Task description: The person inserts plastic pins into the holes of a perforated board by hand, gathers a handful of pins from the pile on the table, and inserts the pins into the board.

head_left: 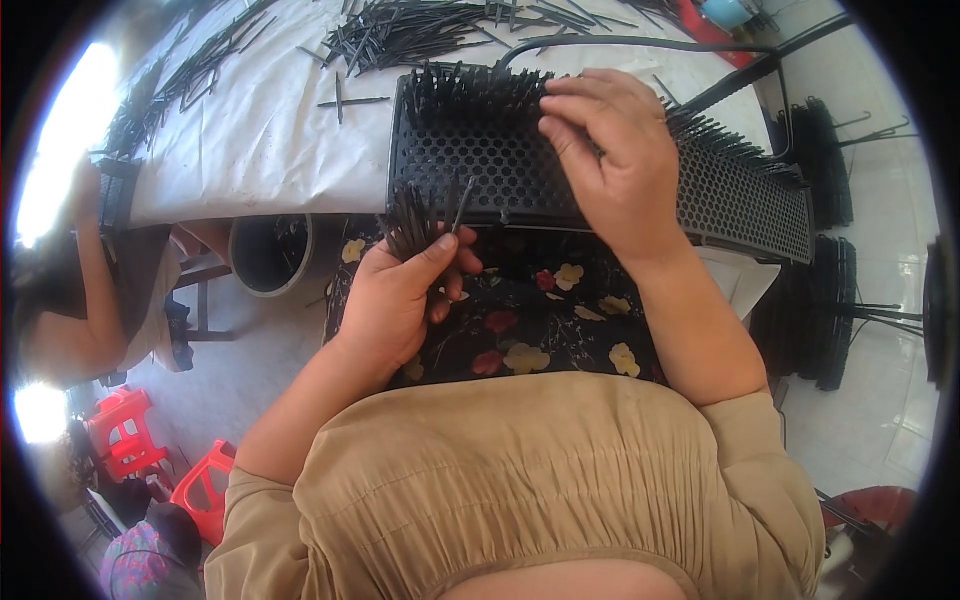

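My left hand is closed around a bundle of thin dark sticks, which point upward in a fan. One greyish stick stands apart from the others near the thumb. Over a black perforated rack on the table edge, my right hand has its thumb and fingers drawn together. Its fingertips are at the end of a dense row of dark sticks standing upright in the rack's holes. Whatever is between those fingertips, if anything, is too small to tell.
Loose dark sticks lie heaped on the white-covered table. A black bent-rod handle arches over the rack. Filled racks stand on the right floor. A bucket, red stools and another person's arm are left.
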Motion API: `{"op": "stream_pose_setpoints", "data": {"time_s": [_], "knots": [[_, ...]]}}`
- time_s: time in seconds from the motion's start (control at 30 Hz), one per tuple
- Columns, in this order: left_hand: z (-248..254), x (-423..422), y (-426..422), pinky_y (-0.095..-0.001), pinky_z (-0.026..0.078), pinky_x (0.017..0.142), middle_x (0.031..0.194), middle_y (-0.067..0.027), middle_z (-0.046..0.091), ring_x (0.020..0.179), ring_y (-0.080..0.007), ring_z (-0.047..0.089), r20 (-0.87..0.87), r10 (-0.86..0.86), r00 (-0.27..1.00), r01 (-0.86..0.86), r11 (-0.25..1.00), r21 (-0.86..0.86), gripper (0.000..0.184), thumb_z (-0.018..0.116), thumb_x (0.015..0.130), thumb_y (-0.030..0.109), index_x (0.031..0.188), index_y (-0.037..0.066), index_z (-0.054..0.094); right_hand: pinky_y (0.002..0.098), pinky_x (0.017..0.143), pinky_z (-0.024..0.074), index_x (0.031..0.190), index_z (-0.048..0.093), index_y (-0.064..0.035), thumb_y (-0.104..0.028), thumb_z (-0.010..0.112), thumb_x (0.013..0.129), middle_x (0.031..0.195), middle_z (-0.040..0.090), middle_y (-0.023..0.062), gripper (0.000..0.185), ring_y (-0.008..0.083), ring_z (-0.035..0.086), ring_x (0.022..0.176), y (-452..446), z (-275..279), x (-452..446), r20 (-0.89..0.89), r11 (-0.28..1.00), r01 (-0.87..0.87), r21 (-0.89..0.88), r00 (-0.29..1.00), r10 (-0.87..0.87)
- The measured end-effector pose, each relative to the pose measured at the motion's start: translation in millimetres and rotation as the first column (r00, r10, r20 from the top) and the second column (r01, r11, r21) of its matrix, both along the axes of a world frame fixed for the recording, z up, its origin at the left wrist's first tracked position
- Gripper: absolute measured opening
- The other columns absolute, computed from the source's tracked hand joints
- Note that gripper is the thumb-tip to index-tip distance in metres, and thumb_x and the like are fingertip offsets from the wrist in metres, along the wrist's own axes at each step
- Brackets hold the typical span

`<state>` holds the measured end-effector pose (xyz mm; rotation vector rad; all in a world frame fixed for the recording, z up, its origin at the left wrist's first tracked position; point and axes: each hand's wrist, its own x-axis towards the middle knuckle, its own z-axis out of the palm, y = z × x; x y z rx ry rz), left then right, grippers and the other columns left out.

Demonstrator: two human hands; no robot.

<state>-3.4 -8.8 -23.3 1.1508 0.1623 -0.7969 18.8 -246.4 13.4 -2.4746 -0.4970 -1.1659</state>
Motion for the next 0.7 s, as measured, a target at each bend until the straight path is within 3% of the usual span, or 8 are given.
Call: {"op": "stream_pose_setpoints", "data": {"time_s": [0.1, 0.13, 0.2, 0.23, 0.47, 0.57, 0.63, 0.7], "knots": [[6.3, -2.1, -5.0, -0.0207, 0.038, 0.049, 0.084, -0.0070, 0.065, 0.061, -0.0107, 0.052, 0.054, 0.031, 0.998, -0.029, 0.999, -0.026, 0.019, 0.057, 0.099, 0.016, 0.110, 0.002, 0.062, 0.0381, 0.085, 0.0505, 0.095, 0.070, -0.0060, -0.005, 0.077, 0.072, 0.096, 0.071, 0.0080, 0.024, 0.0320, 0.065, 0.094, 15.6, 1.0, -16.8, -0.090, 0.978, -0.088, 0.189, 0.990, 0.107], [7.5, -2.3, -5.4, -0.0202, 0.040, 0.049, 0.086, -0.0067, 0.066, 0.064, -0.0100, 0.054, 0.087, -0.011, 0.996, 0.017, 0.998, -0.059, 0.019, 0.057, 0.100, 0.016, 0.110, 0.002, 0.063, 0.0328, 0.077, 0.0528, 0.107, 0.069, -0.0058, -0.002, 0.076, 0.076, 0.094, 0.071, 0.0079, 0.032, 0.0242, 0.067, 0.090, 26.4, 4.1, -28.4, -0.270, 0.907, -0.062, 0.417, 0.944, 0.189], [10.8, -4.4, -7.5, -0.0197, 0.042, 0.049, 0.087, -0.0064, 0.066, 0.066, -0.0093, 0.056, 0.119, -0.057, 0.991, 0.068, 0.994, -0.090, 0.019, 0.057, 0.100, 0.016, 0.110, 0.001, 0.063, 0.0255, 0.070, 0.0530, 0.115, 0.066, -0.0054, 0.001, 0.074, 0.082, 0.094, 0.069, 0.0069, 0.034, 0.0135, 0.066, 0.086, 43.6, 3.8, -42.5, -0.339, 0.357, 0.112, 0.928, 0.653, 0.677], [13.0, -5.5, -9.6, -0.0203, 0.042, 0.048, 0.087, -0.0072, 0.067, 0.066, -0.0097, 0.057, 0.121, -0.078, 0.990, 0.091, 0.991, -0.100, 0.019, 0.056, 0.100, 0.015, 0.110, 0.001, 0.063, 0.0206, 0.068, 0.0523, 0.120, 0.063, -0.0040, 0.003, 0.071, 0.085, 0.097, 0.067, 0.0063, 0.036, 0.0070, 0.063, 0.085, 44.5, 5.6, -44.3, -0.330, 0.305, 0.141, 0.942, 0.552, 0.766], [12.2, 2.7, -4.0, -0.0220, 0.042, 0.042, 0.087, -0.0120, 0.067, 0.062, -0.0152, 0.060, -0.006, -0.097, 0.995, 0.097, 0.995, 0.016, 0.020, 0.057, 0.098, 0.013, 0.110, -0.003, 0.060, 0.0221, 0.067, 0.0540, 0.122, 0.055, -0.0011, 0.004, 0.066, 0.088, 0.092, 0.071, 0.0121, 0.036, 0.0134, 0.068, 0.080, 4.4, 17.1, -29.4, -0.293, 0.314, 0.142, 0.939, 0.808, 0.512], [8.4, 7.8, 0.2, -0.0238, 0.044, 0.044, 0.089, -0.0129, 0.067, 0.065, -0.0172, 0.062, -0.156, -0.098, 0.983, 0.089, 0.994, -0.063, 0.022, 0.055, 0.099, 0.013, 0.112, -0.004, 0.059, 0.0224, 0.072, 0.0550, 0.119, 0.054, -0.0015, 0.003, 0.065, 0.090, 0.091, 0.071, 0.0118, 0.031, 0.0138, 0.068, 0.084, -17.3, 5.9, -23.6, -0.157, 0.518, -0.035, 0.855, 0.934, 0.321], [10.1, 8.4, -2.6, -0.0269, 0.049, 0.050, 0.092, -0.0137, 0.067, 0.070, -0.0192, 0.064, -0.194, -0.088, 0.977, 0.073, 0.994, -0.083, 0.022, 0.054, 0.100, 0.013, 0.113, -0.004, 0.059, 0.0226, 0.075, 0.0552, 0.114, 0.057, -0.0025, 0.004, 0.065, 0.090, 0.096, 0.070, 0.0147, 0.027, 0.0169, 0.069, 0.087, -11.6, -4.5, -24.5, 0.050, 0.740, -0.239, 0.629, 0.962, 0.268], [16.3, 6.0, -7.9, -0.0300, 0.053, 0.056, 0.094, -0.0144, 0.067, 0.075, -0.0212, 0.066, -0.237, -0.077, 0.968, 0.055, 0.994, -0.097, 0.023, 0.053, 0.100, 0.013, 0.114, -0.004, 0.059, 0.0321, 0.078, 0.0563, 0.106, 0.064, -0.0052, -0.003, 0.067, 0.085, 0.105, 0.067, 0.0154, 0.022, 0.0252, 0.069, 0.092, -8.2, -6.3, -36.8, 0.038, 0.954, -0.276, 0.117, 0.961, 0.273]]}}
